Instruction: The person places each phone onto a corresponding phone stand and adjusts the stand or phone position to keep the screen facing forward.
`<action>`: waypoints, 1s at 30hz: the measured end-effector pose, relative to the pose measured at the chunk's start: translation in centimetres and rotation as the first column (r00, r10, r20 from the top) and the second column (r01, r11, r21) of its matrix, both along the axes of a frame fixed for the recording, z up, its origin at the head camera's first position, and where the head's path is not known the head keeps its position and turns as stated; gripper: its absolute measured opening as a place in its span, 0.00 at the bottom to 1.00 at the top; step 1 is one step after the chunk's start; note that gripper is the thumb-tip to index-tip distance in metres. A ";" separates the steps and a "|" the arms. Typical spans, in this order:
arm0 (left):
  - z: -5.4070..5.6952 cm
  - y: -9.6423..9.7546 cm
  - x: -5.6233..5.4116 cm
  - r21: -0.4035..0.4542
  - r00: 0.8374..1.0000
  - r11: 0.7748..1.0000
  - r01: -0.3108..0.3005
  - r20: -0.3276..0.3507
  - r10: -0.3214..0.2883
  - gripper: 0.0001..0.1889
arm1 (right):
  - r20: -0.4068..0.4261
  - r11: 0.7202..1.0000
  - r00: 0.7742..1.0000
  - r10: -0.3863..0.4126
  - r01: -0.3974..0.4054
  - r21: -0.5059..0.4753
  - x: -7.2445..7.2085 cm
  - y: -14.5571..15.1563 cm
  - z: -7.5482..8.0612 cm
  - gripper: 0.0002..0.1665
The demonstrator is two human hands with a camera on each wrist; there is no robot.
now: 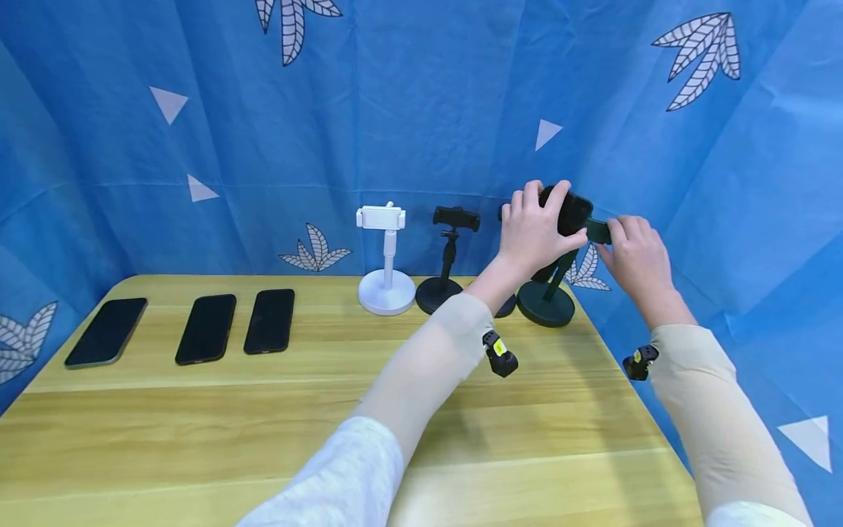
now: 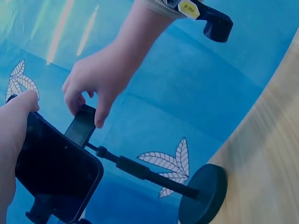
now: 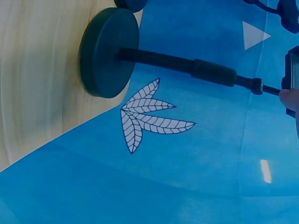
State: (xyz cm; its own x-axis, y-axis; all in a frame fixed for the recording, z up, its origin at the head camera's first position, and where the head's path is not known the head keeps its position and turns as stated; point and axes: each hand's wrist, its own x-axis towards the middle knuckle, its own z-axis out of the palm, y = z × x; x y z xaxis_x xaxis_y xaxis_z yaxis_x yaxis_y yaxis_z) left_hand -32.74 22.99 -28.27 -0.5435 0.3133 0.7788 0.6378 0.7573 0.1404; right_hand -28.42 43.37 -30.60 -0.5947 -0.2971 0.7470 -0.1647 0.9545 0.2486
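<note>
We see the left hand (image 1: 536, 230) gripping a black phone (image 2: 58, 170), so the phone is right at the left fingers. To the right of it, the right hand (image 1: 637, 254) has its thumb and fingers pinching the end of a dark green clip (image 2: 81, 125). That end pokes out beside the phone, but we cannot tell if the phone sits all the way in the clip. The clip is the top of a dark green stand (image 1: 545, 304), whose round foot is on the wooden table (image 1: 263, 439), below the fingers. To the left of the left fingers we see a black stand (image 1: 449, 256), then a white stand (image 1: 389, 252), each with its own clip. Much farther left of the fingers, we see three phones (image 1: 206, 329) lying flat on the wood.
</note>
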 end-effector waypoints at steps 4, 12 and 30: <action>0.7 0.7 0.2 -0.005 0.998 0.999 0.036 0.056 -0.036 0.40 | 0.000 1.000 1.000 0.006 -0.006 0.015 0.0 0.0 0.0 0.27; 2.0 2.1 0.5 0.000 0.984 0.997 0.080 0.163 -0.079 0.41 | 0.024 1.000 1.000 0.009 -0.010 0.027 0.2 0.4 0.0 0.24; 2.0 4.7 0.0 0.091 0.949 0.978 0.190 0.238 -0.206 0.39 | 0.113 0.996 0.990 -0.086 0.089 -0.021 0.0 0.3 -0.1 0.16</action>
